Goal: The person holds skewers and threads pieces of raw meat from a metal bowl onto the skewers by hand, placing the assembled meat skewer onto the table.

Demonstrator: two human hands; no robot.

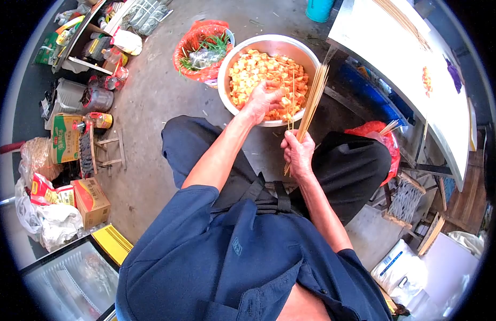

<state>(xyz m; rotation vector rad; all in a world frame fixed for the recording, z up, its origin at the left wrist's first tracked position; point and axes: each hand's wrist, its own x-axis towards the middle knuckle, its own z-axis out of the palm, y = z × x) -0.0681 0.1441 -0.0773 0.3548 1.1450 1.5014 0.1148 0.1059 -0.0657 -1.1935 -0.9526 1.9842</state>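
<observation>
A wide metal bowl (224, 96) in front of me holds many orange, marinated-looking meat chunks (258, 67). My left hand (265, 100) is over the near part of the bowl, fingers curled and pinched at an orange chunk. Wrapped around a bundle of thin wooden skewers (315, 101), my right hand (298, 152) is just outside the bowl's near right rim. One or two skewers stand apart from that bundle and reach over the bowl, close to my left fingertips. Whether a chunk is threaded on them is hard to make out.
Left of the bowl stands a bin with a red bag (183, 53) and green scraps. A white table (387, 53) at the right carries skewers and a loaded skewer (427, 80). Under its edge is a red bag (390, 147). Boxes (91, 203) and bottles line the left.
</observation>
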